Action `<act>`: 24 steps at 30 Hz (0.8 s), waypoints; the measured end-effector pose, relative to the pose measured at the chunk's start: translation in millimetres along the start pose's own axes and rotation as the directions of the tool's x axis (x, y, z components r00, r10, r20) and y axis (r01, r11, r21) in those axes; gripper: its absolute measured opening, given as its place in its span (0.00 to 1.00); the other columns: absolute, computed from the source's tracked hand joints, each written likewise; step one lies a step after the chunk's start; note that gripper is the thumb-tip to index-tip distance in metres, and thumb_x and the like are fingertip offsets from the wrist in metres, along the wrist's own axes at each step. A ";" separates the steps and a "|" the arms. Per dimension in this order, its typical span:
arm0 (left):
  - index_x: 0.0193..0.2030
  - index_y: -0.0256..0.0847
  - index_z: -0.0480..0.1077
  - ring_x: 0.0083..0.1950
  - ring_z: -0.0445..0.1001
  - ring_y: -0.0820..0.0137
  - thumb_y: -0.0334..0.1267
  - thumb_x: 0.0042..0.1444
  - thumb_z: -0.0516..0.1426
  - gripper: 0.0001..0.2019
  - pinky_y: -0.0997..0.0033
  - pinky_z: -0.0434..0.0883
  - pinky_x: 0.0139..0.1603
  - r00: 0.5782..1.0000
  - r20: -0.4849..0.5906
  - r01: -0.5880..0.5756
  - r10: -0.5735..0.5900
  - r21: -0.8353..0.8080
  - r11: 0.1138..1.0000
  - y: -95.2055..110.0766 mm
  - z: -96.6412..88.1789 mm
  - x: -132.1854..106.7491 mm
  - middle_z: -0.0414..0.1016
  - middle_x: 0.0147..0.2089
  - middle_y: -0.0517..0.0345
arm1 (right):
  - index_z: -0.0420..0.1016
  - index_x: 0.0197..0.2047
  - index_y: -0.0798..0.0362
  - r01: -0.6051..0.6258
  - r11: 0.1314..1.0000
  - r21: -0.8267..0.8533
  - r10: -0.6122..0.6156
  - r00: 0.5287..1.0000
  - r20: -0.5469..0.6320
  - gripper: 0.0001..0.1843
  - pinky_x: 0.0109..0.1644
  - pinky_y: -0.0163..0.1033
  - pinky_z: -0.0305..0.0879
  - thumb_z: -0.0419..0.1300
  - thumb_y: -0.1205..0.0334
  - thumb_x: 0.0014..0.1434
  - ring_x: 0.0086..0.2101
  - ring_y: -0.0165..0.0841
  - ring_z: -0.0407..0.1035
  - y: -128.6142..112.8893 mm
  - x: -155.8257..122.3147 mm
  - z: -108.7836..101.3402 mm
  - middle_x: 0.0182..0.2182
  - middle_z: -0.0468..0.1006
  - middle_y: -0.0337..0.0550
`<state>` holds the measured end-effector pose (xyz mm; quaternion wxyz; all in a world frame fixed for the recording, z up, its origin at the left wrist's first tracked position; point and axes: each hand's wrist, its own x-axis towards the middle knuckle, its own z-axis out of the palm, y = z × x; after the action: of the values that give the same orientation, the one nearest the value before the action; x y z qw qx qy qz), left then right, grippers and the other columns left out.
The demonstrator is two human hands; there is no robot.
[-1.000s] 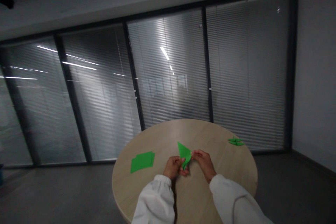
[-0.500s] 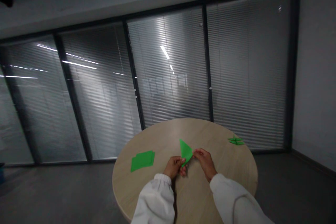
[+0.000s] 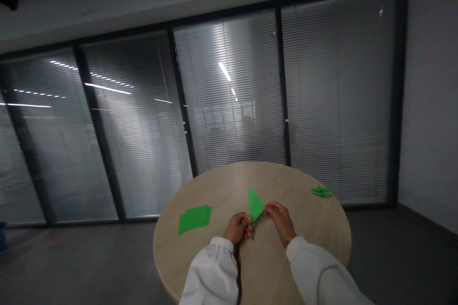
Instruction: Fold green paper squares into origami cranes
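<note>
- Item 1, folded green paper [image 3: 255,204]: a pointed triangular piece, held just above the round table [image 3: 218,186] near its middle, tip up. Compared with a second ago, I note the tip stands steeper and has shifted a little to the right; the piece shows narrower.
- Item 2, left hand [image 3: 238,228]: curled closed, fingertips pinching the lower corner of the paper. It has barely moved.
- Item 3, right hand [image 3: 281,219]: thumb and forefinger nipped onto the paper's right-hand corner, the other fingers bent. It has edged up slightly with the paper.
- Item 4, reading of the change: I judge the piece is being turned between the two pinches in the air, not pressed onto the tabletop; both grips look kept throughout.
- Item 5, stack of green sheets [image 3: 194,218]: flat on the table, well to the left of the hands, unmoved.
- Item 6, small folded green figure [image 3: 321,192]: at the table's far right edge, well apart, unmoved.
- Item 7, white sleeves [image 3: 214,271]: cover both forearms to the wrist.
- Item 8, glass wall with blinds [image 3: 229,105]: behind the table, dim.
</note>
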<state>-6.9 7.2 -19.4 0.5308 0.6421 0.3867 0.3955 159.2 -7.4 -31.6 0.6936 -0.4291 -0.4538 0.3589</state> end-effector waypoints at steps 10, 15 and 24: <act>0.25 0.39 0.63 0.13 0.53 0.82 0.59 0.42 0.58 0.22 0.79 0.48 0.16 1.000 0.007 -0.001 0.000 0.037 0.999 -7.5 -2.4 4.1 0.58 0.15 0.71 | 0.74 0.30 0.53 -0.071 0.996 0.055 0.069 0.997 0.042 0.10 0.38 0.38 0.67 0.60 0.55 0.46 0.31 0.35 0.71 7.3 2.3 -1.2 0.26 0.76 0.40; 0.26 0.37 0.65 0.13 0.49 0.84 0.54 0.38 0.63 0.21 0.79 0.46 0.17 0.998 0.010 0.063 -0.063 -0.230 0.971 -7.8 -2.3 5.2 0.55 0.15 0.72 | 0.68 0.52 0.47 0.113 0.993 -0.021 -0.110 0.988 0.105 0.23 0.50 0.42 0.65 0.55 0.62 0.50 0.46 0.37 0.68 -1.8 2.1 -4.0 0.45 0.74 0.44; 0.30 0.29 0.72 0.14 0.50 0.85 0.46 0.35 0.68 0.21 0.79 0.46 0.18 0.973 0.165 0.216 -0.163 -0.391 0.895 7.6 -2.3 -3.7 0.58 0.15 0.69 | 0.77 0.39 0.46 0.457 0.824 -0.335 -0.392 0.887 0.245 0.12 0.61 0.47 0.52 0.57 0.64 0.51 0.55 0.39 0.58 0.8 5.3 -5.8 0.55 0.65 0.43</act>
<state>-9.8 3.6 -12.0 0.7124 0.5009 0.3220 0.3713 166.3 -4.0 -31.9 0.6183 -0.4129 -0.6554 0.1333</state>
